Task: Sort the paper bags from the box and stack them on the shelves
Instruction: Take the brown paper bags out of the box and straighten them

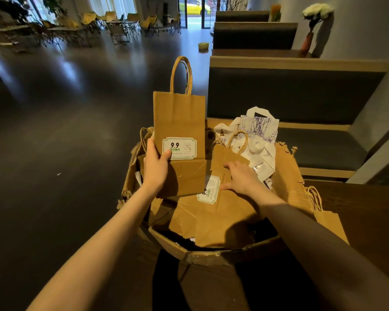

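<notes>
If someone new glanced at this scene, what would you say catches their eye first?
First, the upright brown paper bag with its 9.9 label, held by the left hand above the torn cardboard box. Next, the right hand resting on a flat brown bag inside, and white printed bags at the box's far right corner.

The floor (61, 122) is dark, smooth and glossy, with pale reflections of daylight. At the far end, tall windows (112, 4) and a glass door (193, 10) admit daylight; a yellow car (197, 5) is visible outside. Folding chairs (121, 25) with yellow seats stand around small tables. At right, dark upholstered booth benches (290, 95) with light wood trim line a pale wall (368, 37). A vase of white flowers (312, 25) stands on a booth table.
</notes>
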`<state>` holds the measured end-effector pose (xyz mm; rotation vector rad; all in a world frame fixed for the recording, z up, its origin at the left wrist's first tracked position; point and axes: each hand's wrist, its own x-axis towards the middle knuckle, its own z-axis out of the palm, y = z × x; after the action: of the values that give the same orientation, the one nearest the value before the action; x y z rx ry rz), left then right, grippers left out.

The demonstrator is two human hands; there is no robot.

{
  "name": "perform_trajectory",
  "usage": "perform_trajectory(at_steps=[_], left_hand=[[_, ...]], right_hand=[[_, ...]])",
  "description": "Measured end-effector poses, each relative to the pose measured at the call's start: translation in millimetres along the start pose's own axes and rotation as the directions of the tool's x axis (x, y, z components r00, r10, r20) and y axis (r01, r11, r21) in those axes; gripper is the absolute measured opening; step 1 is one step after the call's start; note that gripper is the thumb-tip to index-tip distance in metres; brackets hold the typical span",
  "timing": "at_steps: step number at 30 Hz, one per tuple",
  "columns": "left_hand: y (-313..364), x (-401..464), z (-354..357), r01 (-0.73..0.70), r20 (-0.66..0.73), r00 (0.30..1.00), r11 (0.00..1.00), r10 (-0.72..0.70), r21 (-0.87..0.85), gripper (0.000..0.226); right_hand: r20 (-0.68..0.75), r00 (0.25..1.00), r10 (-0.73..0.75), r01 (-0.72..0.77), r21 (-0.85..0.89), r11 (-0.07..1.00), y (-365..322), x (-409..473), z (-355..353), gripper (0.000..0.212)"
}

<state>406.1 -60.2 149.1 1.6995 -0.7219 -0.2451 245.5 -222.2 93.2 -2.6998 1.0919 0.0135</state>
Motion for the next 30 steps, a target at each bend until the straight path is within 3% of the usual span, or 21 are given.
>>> perform_trajectory(at_steps=[5, 10, 14, 17, 19, 23, 25, 30], left_hand=[[2, -1, -1, 0.043, -0.030, 0.999, 0.998, -0.044, -0.040, 0.039], [3, -2, -2, 0.063, -0.025, 0.998, 0.997, -0.064, -0.051, 0.037], [7, -5, -3, 0.080, -0.035, 0.996, 0.995, -0.082, -0.067, 0.036], [12, -8, -4, 0.090, -0.043, 0.995, 0.993, -0.093, -0.078, 0.035], [14, -8, -5, 0.099, -0.043, 0.994, 0.992, -0.103, -0.083, 0.034], [24, -13, -2, 0.108, -0.040, 0.993, 0.991, -0.111, -0.079, 0.036], [27, -15, -1, 0.127, -0.035, 0.991, 0.989, -0.130, -0.071, 0.037], [26, -18, 1, 0.129, -0.014, 0.991, 0.989, -0.131, -0.075, 0.041]], right_hand=[[0.098, 0.995, 0.013, -0.023, 0.098, 0.995, 1, -6, -4, 0.061], [0.188, 0.982, 0.029, -0.046, 0.083, 0.995, -7, -17, -4, 0.081], [0.266, 0.964, 0.000, -0.063, 0.225, 0.972, -9, -15, -5, 0.056], [0.213, 0.977, -0.002, -0.076, 0.356, 0.931, -3, -17, -14, 0.037], [0.128, 0.991, 0.051, -0.103, 0.452, 0.886, 5, -21, -24, 0.043], [-0.006, 0.977, 0.214, -0.145, 0.721, 0.678, 17, -38, -40, 0.043], [0.043, 0.971, 0.234, -0.175, 0.796, 0.580, 19, -46, -39, 0.041], [0.318, 0.927, 0.201, -0.369, 0.664, 0.651, 17, -55, -27, 0.035]])
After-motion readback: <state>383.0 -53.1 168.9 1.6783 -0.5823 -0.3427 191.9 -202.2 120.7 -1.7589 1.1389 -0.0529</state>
